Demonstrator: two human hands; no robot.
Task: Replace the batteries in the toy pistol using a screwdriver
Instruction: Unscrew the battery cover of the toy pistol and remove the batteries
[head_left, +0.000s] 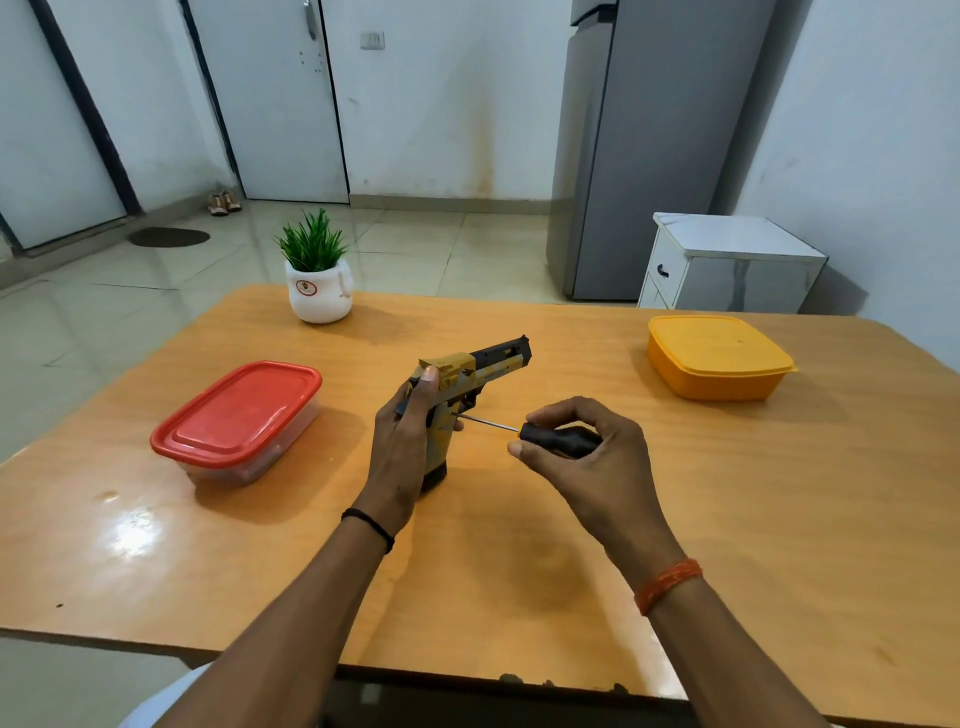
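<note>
My left hand (402, 441) wraps toy pistol (457, 395) upright; right hand (582, 452) pinches screwdriver (540, 434), tip at grip screw (probably seated). Cover on, batteries unswapped.

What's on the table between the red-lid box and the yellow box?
In the head view, between the red-lid box and the yellow box, the left hand holds the toy pistol upright while the right hand points a screwdriver at its grip.

On the table (727, 519): one pistol (467, 384), one screwdriver (550, 436), two lidded boxes, red (239, 415) and yellow (717, 358), one plant (317, 275); possibly two shoes (224, 201) by the door.
</note>
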